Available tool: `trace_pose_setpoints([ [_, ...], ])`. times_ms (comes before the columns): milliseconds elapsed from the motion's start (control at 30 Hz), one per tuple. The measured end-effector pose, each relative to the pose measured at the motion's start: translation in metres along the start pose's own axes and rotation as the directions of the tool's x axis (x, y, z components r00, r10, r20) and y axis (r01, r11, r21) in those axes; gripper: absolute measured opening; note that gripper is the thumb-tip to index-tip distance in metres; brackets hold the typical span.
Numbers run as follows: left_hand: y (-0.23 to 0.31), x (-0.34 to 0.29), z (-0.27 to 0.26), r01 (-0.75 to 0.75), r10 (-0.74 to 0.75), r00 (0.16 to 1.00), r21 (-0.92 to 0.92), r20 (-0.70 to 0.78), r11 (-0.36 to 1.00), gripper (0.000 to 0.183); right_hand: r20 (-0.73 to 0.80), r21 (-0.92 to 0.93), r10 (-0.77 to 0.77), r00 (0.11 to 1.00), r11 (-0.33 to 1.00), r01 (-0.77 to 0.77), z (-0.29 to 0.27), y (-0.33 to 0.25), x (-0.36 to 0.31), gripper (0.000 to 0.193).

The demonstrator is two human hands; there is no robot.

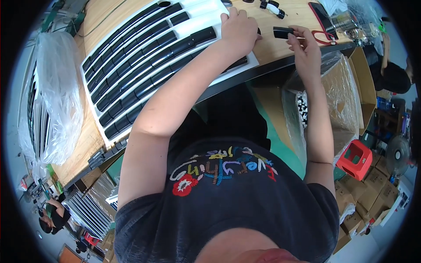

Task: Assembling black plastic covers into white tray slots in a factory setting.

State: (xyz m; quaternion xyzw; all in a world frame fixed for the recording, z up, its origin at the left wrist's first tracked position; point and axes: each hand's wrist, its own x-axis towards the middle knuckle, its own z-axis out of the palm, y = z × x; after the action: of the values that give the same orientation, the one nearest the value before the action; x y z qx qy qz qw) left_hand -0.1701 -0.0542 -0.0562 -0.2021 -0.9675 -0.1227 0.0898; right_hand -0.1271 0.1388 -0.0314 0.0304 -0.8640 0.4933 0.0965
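Note:
My right hand [307,50] pinches a short glossy black tube [282,32] between thumb and fingers, just above the wooden table [267,55]. To its left, my left hand [239,30] is closed with bent fingers over the right end of a white tray [202,16]. A dark rounded bit shows beside that thumb; what the fingers hold is mostly hidden. Long rows of black cylinders [151,63] lie in the tray, running from lower left to upper right. My left forearm covers part of the rows.
Small black and white parts [272,8] lie at the table's far side. A phone [323,19] and a red loop-shaped thing [323,37] sit to the right. A plastic-lined cardboard box [362,83] stands beside the table, with a red stool [355,160] nearer. Clear plastic [59,96] hangs at left.

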Motion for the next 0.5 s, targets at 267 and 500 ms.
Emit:
trace_pose_setpoints([
  [267, 0.002, 0.017, 0.008, -0.122, 0.120, 0.993, -0.238, -0.020, 0.964, 0.016, -0.013, -0.218, -0.072, 0.997, 0.974, 0.068, -0.004, -0.001, 0.004, 0.024],
  [500, -0.011, 0.011, 0.020, -0.046, 0.091, 0.992, -0.412, 0.089, 0.910, 0.019, 0.093, -0.096, -0.350, 0.932, 0.929, 0.358, 0.004, -0.037, 0.023, 0.017],
])
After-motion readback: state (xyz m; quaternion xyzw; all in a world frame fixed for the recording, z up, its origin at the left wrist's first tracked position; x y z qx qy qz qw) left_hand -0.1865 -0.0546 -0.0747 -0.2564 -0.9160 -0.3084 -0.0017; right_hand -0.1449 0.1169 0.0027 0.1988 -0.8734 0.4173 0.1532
